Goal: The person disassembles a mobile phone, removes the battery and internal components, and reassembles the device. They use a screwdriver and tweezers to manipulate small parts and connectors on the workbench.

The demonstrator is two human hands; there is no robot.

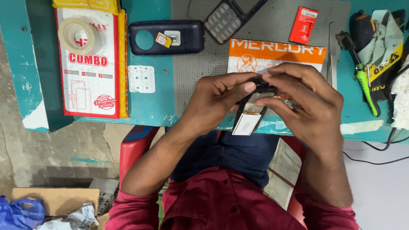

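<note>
Both my hands hold a small opened phone body, black-framed with bare circuit parts and a white label, above the near edge of the teal workbench. My left hand grips its left side, thumb pressed at the top. My right hand pinches the top end from the right, its fingers covering part of the frame. A dark blue phone back cover lies farther up the bench, and a black keypad frame rests on the grey mat.
On the bench's left side a roll of clear tape sits on a red and white packet, beside a white keypad sheet. Red battery, orange packet, tweezers, green-handled screwdriver lie right. Red chair below.
</note>
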